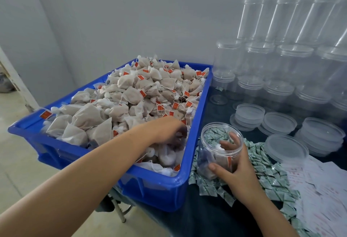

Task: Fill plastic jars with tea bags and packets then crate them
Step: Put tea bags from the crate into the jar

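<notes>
The left hand is down in the near right corner of the blue bin, fingers curled into the heap of tea bags; it looks to be gathering some, though whether any are truly pinched I cannot tell, since the fingertips are buried among the bags. The right hand holds the open jar just beside the bin's right wall, thumb on the near side and fingers wrapped round the far side, the jar standing roughly upright with its mouth facing up and a little toward the person. A few tea bags already sit in the bottom of it. The jar rests among green packets scattered on the dark table, with white slips further right, loose lids behind, and stacks of empty jars against the wall. What matters next is short: the jar's mouth lies to the right of the left hand, just over the bin's rim, so that hand is the nearer one to lift a bunch across and drop it in.
</notes>
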Demonstrator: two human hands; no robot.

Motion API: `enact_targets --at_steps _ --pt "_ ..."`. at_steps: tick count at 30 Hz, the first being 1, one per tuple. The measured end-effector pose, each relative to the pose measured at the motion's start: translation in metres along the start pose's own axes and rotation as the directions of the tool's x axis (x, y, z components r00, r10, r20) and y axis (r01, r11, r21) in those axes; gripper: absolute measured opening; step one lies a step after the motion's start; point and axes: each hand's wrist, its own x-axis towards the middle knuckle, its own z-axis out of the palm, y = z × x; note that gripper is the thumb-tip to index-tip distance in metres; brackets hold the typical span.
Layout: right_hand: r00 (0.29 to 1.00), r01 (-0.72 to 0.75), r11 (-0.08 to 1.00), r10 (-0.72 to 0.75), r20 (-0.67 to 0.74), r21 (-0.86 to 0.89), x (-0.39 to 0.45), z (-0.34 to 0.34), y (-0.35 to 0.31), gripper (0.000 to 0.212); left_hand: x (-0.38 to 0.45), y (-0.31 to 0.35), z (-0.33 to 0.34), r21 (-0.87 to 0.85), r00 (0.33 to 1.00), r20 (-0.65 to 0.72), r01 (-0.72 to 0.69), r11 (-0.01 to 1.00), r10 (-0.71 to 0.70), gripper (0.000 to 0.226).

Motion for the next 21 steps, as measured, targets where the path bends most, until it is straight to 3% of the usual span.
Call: enact_targets --at_steps 6,10,15,18,21 --pt "1.000 -0.013 1.000 0.013 -0.009 -0.006 -0.001 -0.001 -0.002 0.086 -0.001 -0.006 -0.005 0.006 0.996 -0.058 0.069 0.998 -0.069 0.025" --pt "1.000 -0.016 1.000 0.016 0.002 0.004 -0.001 0.000 -0.003 0.087 -0.005 -0.005 -0.009 0.097 0.992 -0.047 0.118 0.988 -0.114 0.039" --pt "1.000 -0.020 1.000 0.020 0.009 0.011 -0.001 0.001 -0.005 0.086 -0.014 -0.005 -0.014 0.013 0.993 -0.074 0.098 0.995 -0.097 0.027" --pt "1.000 -0.015 1.000 0.015 0.011 0.012 -0.001 0.000 -0.005 0.086 -0.017 -0.002 -0.017 -0.010 0.979 -0.187 0.086 0.996 -0.087 0.022" --pt "1.000 -0.016 1.000 0.016 0.013 0.012 -0.001 0.000 -0.005 0.086 -0.019 -0.001 -0.021 -0.143 0.919 -0.381 0.046 0.989 -0.098 0.011"
